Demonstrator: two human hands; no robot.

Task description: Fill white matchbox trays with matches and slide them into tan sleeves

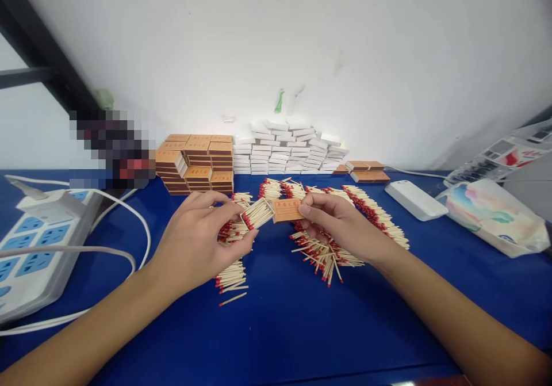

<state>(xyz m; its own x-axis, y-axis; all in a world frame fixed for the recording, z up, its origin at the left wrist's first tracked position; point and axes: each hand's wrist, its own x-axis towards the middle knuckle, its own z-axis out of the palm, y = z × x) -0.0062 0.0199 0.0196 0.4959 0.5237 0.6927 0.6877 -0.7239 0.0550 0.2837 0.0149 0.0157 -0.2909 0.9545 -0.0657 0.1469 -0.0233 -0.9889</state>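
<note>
Between thumb and fingers, my left hand [207, 233] holds a white inner tray [257, 213] filled with red-tipped matches. My right hand [334, 222] pinches an orange matchbox sleeve [286, 210], its end close to the tray's right end; whether the two touch I cannot tell. Beneath and beside my left hand lies a column of loose matches [232, 274]. A messy pile of matches [325, 259] is under my right hand, and more rows of matches [375, 213] reach back and to the right.
Orange matchboxes [198, 159] are stacked at the back left, beside piled white trays [284, 150] along the wall. A few boxes [368, 171] lie right of them. A power strip [38, 248] with cables is left; a white device [415, 199] and tissue pack [495, 216] are right.
</note>
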